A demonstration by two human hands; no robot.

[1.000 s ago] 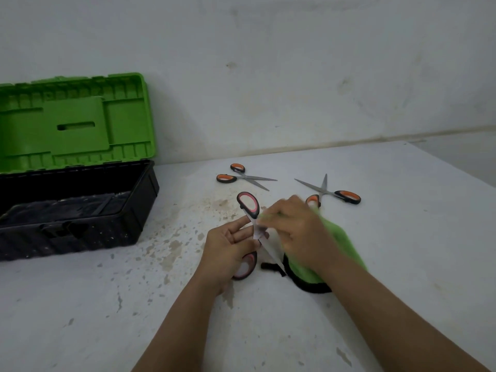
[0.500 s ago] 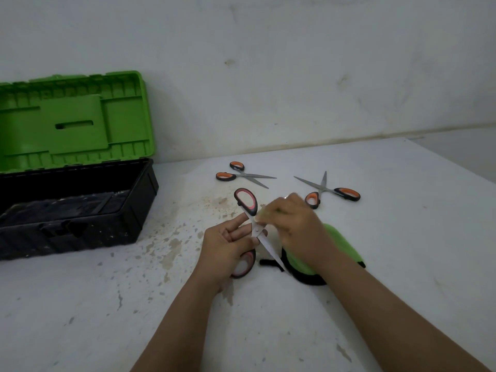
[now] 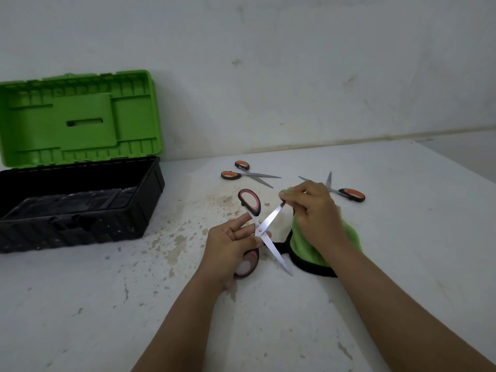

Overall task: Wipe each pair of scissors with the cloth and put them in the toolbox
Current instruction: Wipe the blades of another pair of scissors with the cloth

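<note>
From the head camera, the left hand grips the pink-handled scissors at the pivot, blades spread wide above the stained table. The right hand pinches the upper blade tip through the green cloth. Two orange-handled scissors lie behind; the open toolbox stands at left.

Wall: pale plaster, scuffed, faint stains. Table: white top, brown blotches and chipped spots toward the left and middle, set against the wall. Light: dim, even.
</note>
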